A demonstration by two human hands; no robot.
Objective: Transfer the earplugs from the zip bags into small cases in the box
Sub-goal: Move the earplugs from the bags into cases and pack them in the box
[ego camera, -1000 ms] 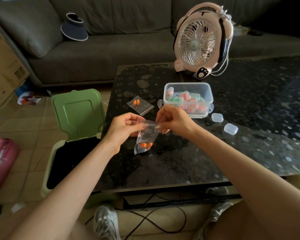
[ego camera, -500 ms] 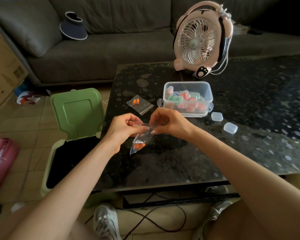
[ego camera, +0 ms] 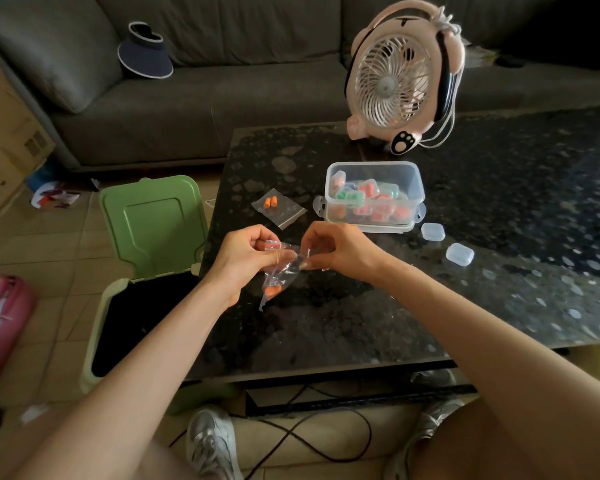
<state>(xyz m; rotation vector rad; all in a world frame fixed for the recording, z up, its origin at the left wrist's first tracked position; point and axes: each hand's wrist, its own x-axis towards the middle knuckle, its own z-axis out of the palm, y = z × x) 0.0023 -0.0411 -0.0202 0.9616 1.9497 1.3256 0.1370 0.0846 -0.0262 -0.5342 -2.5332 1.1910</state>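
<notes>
L hand [ego camera: 246, 252] & R hand [ego camera: 329, 247] both pinch top of a clear zip bag [ego camera: 278, 275], held just above the dark table [ego camera: 499, 237]; orange earplugs [ego camera: 273, 290] sit low in the bag. 2nd bag [ego camera: 279, 207] w/ earplugs lies beyond. Box [ego camera: 374, 197] of small cases farther R, two clear cases [ego camera: 459, 254] beside it.

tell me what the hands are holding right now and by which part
Both the left hand and the right hand pinch one clear zip bag at its top edge, one on each side. The orange earplugs sit in its hanging lower end.
</notes>
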